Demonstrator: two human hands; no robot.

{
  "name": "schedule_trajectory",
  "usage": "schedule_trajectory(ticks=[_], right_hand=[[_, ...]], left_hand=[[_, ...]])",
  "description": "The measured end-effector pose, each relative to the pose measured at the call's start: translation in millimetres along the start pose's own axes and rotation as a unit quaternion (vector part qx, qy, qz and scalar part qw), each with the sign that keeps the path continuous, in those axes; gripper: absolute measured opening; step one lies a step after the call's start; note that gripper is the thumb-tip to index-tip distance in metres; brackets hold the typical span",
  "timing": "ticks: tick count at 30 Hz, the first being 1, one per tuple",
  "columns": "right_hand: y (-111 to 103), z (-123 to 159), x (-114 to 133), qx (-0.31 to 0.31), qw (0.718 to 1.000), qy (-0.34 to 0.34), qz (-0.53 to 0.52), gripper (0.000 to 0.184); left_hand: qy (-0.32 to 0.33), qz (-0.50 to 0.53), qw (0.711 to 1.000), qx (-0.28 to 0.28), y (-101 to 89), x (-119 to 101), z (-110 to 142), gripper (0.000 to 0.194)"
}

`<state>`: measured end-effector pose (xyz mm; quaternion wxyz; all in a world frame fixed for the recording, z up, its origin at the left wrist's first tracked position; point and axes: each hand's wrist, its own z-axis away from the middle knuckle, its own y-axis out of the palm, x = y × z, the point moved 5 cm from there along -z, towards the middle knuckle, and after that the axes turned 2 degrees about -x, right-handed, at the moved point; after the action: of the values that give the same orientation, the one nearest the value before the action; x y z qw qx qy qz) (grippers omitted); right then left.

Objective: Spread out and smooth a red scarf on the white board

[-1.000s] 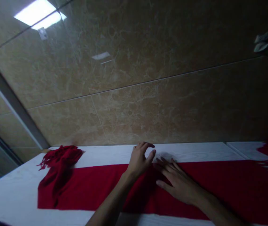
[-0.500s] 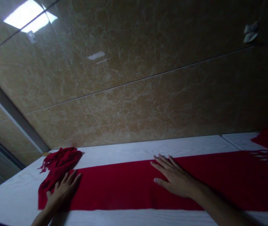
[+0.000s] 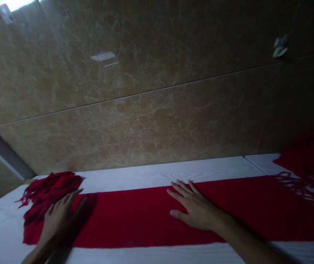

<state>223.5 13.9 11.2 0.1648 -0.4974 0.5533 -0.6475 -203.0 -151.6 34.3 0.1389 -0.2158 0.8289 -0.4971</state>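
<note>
Grip of the right hand (image 3: 194, 209) is apart, fingers spread and palm down on the flat red cloth (image 3: 129, 220), the fingertips reaching just past its wall-side edge. Grip of the left hand (image 3: 59, 216) is also apart, clamped on nothing; it is over the cloth's left end, beside the rumpled folds, though whether it presses on them cannot be told. Outward from the hands, the cloth runs lengthwise along a white, wood-grained surface (image 3: 134, 172). Its left end is bunched toward the wall, with tangled fringe, and pale gaps show through the fringe (image 3: 297, 187) at its right end. Another red heap (image 3: 311, 154) lies at far right, near that fringe. Behind stands a brown, marbled wall (image 3: 173, 121), carrying a small pale fixture (image 3: 280, 47) at upper right.
</note>
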Motion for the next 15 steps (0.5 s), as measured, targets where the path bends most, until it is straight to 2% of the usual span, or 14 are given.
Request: schedule_trajectory(ticks=[1,2,4,5,7,8,11,15], right_hand=[[-1,0,0,-0.004,1.0,-0.002,0.0,0.076],[-2,0,1,-0.009,1.0,-0.004,0.002,0.075],[-4,1,2,-0.019,1.0,-0.006,0.005,0.073],[-4,1,2,-0.023,1.0,-0.008,0.006,0.072],[-6,2,3,-0.024,1.0,-0.012,0.005,0.07],[-6,3,3,-0.023,1.0,-0.012,0.003,0.069],[-5,4,2,-0.012,1.0,-0.01,-0.002,0.069],[-4,4,-2,-0.013,1.0,-0.009,-0.011,0.069]], left_hand=[[0.035,0.046,0.998,-0.005,-7.3,-27,5,0.047],[0.096,0.104,0.99,0.02,-12.6,-59,14,0.039],[0.235,0.171,0.955,0.067,-25.3,-128,38,0.025],[0.287,0.188,0.936,0.073,-32.8,-160,51,0.023],[0.376,0.211,0.896,0.107,-42.7,-212,76,0.02],[0.404,0.222,0.881,0.109,-46.5,-231,85,0.017],[0.426,0.232,0.869,0.1,-46.9,-258,98,0.019],[0.444,0.229,0.864,0.059,-40.1,-259,99,0.022]])
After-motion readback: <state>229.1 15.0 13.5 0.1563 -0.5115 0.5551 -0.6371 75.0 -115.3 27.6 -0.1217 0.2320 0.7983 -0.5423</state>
